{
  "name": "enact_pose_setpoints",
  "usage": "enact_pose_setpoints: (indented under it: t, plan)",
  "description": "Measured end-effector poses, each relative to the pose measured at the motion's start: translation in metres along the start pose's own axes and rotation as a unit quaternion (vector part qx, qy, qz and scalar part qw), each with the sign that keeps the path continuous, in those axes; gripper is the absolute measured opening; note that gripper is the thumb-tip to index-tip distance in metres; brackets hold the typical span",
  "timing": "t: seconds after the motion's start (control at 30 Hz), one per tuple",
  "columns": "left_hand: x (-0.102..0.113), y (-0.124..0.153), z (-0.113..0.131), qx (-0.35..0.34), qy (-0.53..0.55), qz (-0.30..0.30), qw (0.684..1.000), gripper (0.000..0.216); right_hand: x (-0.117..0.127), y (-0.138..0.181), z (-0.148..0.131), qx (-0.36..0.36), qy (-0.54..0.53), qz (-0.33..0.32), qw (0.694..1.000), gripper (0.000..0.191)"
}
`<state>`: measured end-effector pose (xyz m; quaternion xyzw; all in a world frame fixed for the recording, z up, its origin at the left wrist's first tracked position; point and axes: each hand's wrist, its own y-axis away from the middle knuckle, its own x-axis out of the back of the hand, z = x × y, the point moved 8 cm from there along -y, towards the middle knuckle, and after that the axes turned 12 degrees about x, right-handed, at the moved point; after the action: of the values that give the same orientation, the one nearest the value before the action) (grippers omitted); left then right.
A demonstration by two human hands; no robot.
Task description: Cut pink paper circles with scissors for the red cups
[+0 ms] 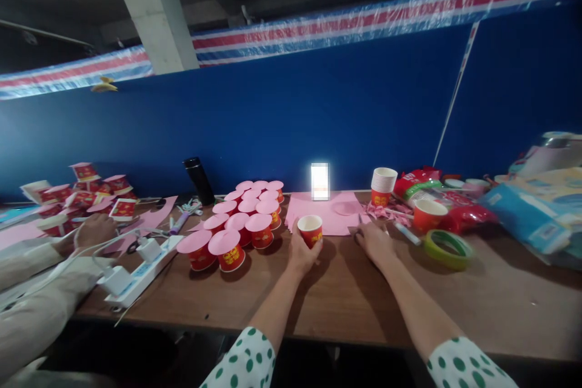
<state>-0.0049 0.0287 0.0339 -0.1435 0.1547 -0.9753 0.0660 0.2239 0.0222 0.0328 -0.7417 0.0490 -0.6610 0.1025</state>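
Observation:
My left hand (304,256) is closed around a red paper cup (310,231) with a white inside, its mouth facing up, just above the front edge of the pink paper sheets (300,209). At the right side of those sheets, the fingers of my right hand (376,242) are curled over a dark, thin tool that looks like scissors (359,231), mostly hidden under them. Left of my hands stand several upside-down red cups (261,231), each with a pink paper disc (224,242) on top. A traced circle shows on the top pink sheet.
A stack of paper cups (383,185), a single cup (428,216), green tape (448,249) and a marker (408,233) lie right. A lit phone (320,182) leans on the blue partition (282,127). Left are a black bottle (199,180), a power strip (144,267) and a co-worker's hand (96,231).

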Motion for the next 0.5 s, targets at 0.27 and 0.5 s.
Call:
enact_pose_setpoints:
  t: [0.27,0.5]
  plan:
    - [0.001,0.001,0.001,0.005,-0.02,0.005,1.0,0.077,-0.003,0.0,0.011,-0.047,-0.002,0.0,0.999,0.023]
    - [0.002,0.001,0.0,0.008,0.001,0.007,1.0,0.074,0.001,0.003,0.01,-0.059,-0.004,0.002,0.998,0.023]
